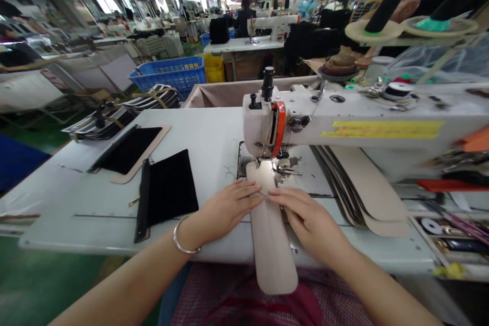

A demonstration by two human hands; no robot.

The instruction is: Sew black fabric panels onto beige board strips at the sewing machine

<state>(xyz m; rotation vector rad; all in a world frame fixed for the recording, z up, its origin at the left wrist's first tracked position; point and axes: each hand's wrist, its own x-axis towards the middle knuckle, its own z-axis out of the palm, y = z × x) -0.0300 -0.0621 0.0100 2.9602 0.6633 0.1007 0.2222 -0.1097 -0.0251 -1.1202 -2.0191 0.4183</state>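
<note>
A long beige panel with rounded corners [273, 249] lies under the needle of a white sewing machine [263, 127], and its near end hangs past the table edge over my lap. My left hand [229, 209] rests on the panel's left side, fingers stretched out flat. On the right side, my right hand [305, 219] touches the panel's edge with its fingers extended. The fingertips of both hands almost meet at mid-panel. The machine's head partly hides the panel's far end.
To the left lie a black fabric piece with a zipper [171, 188] and a similar beige-backed piece [133, 150]. A stack of beige panels [367, 188] sits under the machine arm. Bundled pieces [114, 117] lie far left. Thread cones [385, 10] stand upper right.
</note>
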